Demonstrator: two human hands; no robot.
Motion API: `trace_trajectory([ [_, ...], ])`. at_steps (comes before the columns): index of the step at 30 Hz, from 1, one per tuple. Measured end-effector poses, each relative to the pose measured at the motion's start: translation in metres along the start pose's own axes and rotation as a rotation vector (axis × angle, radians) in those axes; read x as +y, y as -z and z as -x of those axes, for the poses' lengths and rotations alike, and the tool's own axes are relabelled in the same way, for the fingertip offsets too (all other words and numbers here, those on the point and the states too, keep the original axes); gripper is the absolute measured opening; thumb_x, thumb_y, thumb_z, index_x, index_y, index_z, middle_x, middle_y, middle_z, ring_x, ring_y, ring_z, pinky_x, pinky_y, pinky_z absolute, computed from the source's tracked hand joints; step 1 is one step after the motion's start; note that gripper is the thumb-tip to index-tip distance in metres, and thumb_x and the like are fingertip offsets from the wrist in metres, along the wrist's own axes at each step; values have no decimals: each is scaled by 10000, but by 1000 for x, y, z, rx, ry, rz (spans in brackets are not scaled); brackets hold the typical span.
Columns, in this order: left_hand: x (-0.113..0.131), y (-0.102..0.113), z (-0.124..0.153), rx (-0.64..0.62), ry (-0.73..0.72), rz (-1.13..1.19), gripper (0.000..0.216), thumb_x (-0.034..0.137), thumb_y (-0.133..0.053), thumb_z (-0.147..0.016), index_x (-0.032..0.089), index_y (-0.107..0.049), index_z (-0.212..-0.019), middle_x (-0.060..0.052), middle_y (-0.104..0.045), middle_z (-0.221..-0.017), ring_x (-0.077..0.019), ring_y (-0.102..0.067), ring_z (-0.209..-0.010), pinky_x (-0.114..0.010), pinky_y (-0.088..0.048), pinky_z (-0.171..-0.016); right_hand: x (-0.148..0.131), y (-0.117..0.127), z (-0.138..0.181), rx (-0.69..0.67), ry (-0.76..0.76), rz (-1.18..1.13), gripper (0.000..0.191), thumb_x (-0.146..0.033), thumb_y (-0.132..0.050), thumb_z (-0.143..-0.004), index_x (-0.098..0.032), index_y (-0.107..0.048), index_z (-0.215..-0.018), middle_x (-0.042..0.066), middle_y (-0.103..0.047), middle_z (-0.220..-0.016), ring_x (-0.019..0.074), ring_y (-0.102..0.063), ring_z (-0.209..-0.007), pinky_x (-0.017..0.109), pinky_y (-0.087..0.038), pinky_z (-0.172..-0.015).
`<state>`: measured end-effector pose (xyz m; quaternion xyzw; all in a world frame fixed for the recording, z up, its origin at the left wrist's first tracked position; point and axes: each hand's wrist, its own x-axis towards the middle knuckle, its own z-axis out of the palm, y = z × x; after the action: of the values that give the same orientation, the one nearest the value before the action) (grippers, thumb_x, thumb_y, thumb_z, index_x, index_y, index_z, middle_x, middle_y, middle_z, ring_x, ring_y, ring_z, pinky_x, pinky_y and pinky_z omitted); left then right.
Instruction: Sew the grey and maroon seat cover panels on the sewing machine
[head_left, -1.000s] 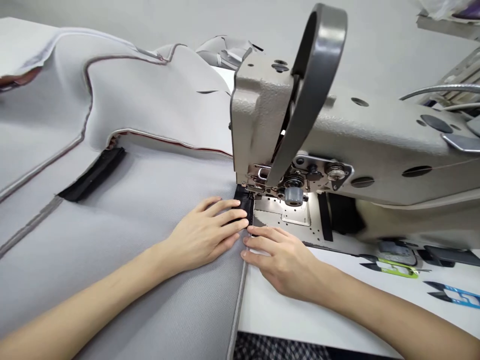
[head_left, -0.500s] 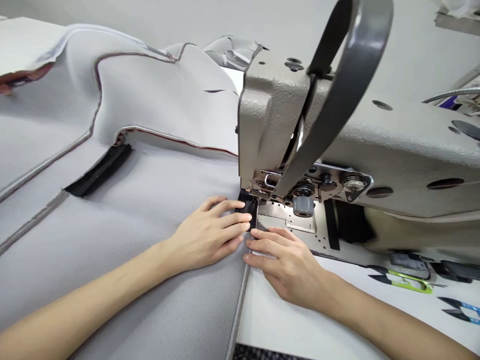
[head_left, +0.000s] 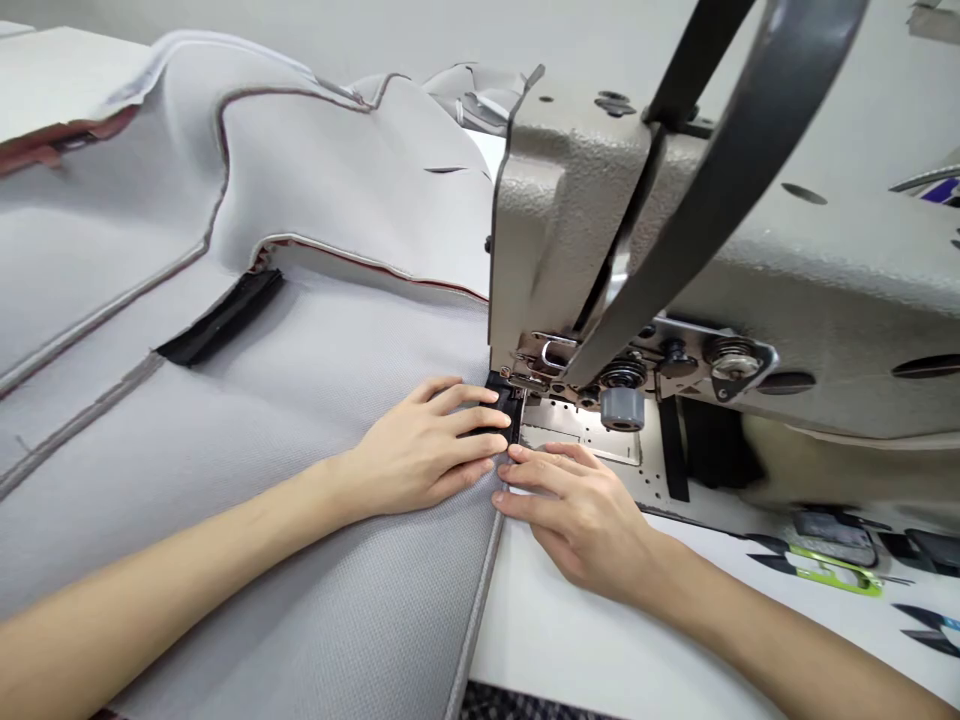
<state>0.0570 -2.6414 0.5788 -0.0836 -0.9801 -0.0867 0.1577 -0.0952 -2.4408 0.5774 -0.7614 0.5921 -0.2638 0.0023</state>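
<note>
A large grey fabric cover (head_left: 285,420) with piped seams lies spread over the table and runs under the head of an industrial sewing machine (head_left: 675,250). My left hand (head_left: 424,450) lies flat on the fabric, fingers stretched out onto a short black strip (head_left: 501,412) right in front of the presser foot (head_left: 525,385). My right hand (head_left: 577,510) rests beside it on the fabric's piped edge (head_left: 484,570), fingers extended and pressed down, fingertips touching the strip's near end.
A second black strip (head_left: 225,318) sits on the fabric at the left. A green thread snip (head_left: 825,570) and a blue one (head_left: 930,630) lie on the white table (head_left: 570,640) at the right. The metal needle plate (head_left: 592,440) is lit under the machine head.
Both hands and the fabric edge have slid a little farther toward the presser foot. The camera has moved closer and to the left of the machine.
</note>
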Motion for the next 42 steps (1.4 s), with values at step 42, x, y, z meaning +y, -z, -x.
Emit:
trace_trajectory([
  [42, -40, -5, -28, 107, -107, -93, 226, 342, -511, -994, 218, -691, -1050, -11, -733, -1076, -231, -588, -1140, -387, -358, -1004, 20, -2, -14, 13, -70, -1, 283, -140, -511, -975, -146, -735, -1148, 98, -699, -1266, 259, -572, -1293, 457, -476, -1081],
])
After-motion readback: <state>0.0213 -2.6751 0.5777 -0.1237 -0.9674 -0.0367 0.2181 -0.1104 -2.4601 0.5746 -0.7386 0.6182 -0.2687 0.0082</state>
